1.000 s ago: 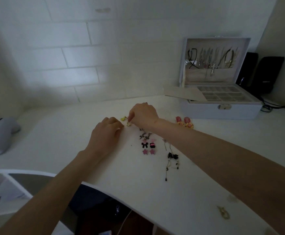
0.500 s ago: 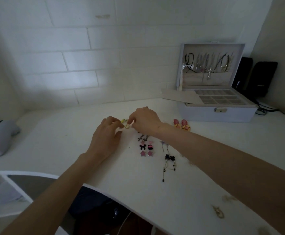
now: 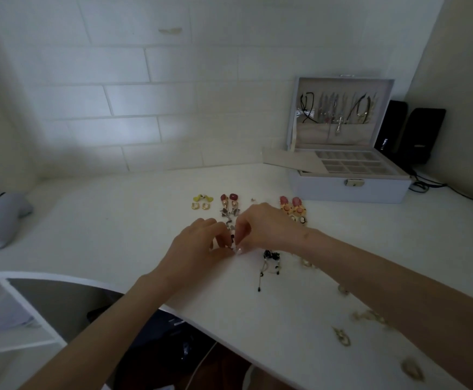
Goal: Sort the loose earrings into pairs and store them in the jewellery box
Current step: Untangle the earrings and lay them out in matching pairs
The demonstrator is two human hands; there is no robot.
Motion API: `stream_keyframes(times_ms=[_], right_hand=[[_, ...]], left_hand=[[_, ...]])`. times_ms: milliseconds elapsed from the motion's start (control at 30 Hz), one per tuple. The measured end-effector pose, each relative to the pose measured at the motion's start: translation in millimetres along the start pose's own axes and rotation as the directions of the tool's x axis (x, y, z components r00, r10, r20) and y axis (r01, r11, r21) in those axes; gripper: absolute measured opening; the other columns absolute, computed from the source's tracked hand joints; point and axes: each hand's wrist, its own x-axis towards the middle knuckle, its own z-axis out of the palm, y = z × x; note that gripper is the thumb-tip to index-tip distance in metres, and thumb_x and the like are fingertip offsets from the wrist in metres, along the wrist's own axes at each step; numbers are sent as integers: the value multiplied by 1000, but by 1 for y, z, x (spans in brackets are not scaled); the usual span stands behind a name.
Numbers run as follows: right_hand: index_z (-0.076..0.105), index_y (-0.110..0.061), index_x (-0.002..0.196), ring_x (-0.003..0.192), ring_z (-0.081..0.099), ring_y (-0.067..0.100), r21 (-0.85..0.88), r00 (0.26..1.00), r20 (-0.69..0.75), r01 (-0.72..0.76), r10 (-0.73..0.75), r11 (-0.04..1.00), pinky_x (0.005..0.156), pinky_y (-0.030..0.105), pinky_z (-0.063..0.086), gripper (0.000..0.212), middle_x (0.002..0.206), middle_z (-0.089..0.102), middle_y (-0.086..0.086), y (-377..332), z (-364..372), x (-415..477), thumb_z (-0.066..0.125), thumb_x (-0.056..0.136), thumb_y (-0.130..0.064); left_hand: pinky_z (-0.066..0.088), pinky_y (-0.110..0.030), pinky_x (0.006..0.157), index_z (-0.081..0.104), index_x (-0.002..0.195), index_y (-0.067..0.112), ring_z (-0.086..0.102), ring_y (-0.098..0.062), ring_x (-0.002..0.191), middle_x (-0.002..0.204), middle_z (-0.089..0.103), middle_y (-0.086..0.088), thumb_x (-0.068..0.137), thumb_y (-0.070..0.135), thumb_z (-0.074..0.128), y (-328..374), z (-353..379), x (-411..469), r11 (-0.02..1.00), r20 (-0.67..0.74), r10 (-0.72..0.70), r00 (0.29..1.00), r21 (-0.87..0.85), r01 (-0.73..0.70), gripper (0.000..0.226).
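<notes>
On the white desk, my left hand (image 3: 198, 246) and my right hand (image 3: 263, 226) meet fingertip to fingertip over small stud earrings (image 3: 232, 238), mostly hidden beneath them; what each pinches is unclear. Behind lie a yellow heart pair (image 3: 202, 201), a red-and-silver drop pair (image 3: 229, 206) and a pink-orange pair (image 3: 291, 206). Black dangling earrings (image 3: 270, 257) lie right of my hands. The grey jewellery box (image 3: 348, 190) stands open at the back right, its compartment tray showing.
Several pale loose earrings (image 3: 342, 337) are scattered under and beside my right forearm near the desk's front edge. Black speakers (image 3: 415, 136) with cables stand right of the box. A grey object (image 3: 1, 218) lies at far left. Shelves (image 3: 18, 313) sit below left.
Both hands moved from the yellow pair at the back toward me, down onto the small studs. The yellow pair now lies alone. The view has tilted lower.
</notes>
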Motion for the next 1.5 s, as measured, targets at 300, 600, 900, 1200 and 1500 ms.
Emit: stream_keyframes(times_ms=[300,600,900,1200,1500], right_hand=[[75,-14,84,78,59,3,98,996,20,80,-83,992,78,23,50,12,86,72,-2,-18,6,15,77,72,-12],[64,-14,94,98,57,18,-34,987,-138,77,-81,996,78,28,44,20,103,65,2,-38,18,66,72,76,-10],[48,-12,100,85,60,25,-6,954,-300,-24,21,1000,68,30,38,29,92,66,6,-19,26,101,63,78,-3],[50,-14,101,90,58,24,37,952,-305,15,-3,999,71,30,35,28,91,67,3,-15,30,108,64,77,-8],[75,-21,88,97,62,19,-24,968,-249,5,-11,1000,87,31,45,17,95,72,-2,-19,26,107,64,80,-10]], left_hand=[[34,-15,64,61,83,29,46,0,79,83,57,17,83,27,65,-30,-21,-6,990,14,-123,992,65,121,4],[38,-27,69,62,81,27,52,-14,82,79,57,13,82,17,65,-65,-23,20,957,-103,-287,952,3,289,10],[45,-33,73,60,85,21,54,-15,83,85,61,9,80,15,65,-71,-9,48,948,-182,-315,931,-100,302,9],[42,-30,71,61,83,23,52,-14,82,85,60,8,82,16,64,-77,-7,52,949,-191,-314,930,-82,304,7],[44,-31,72,60,81,27,53,-15,83,85,61,9,82,16,62,-79,-9,50,950,-171,-312,935,-56,307,12]])
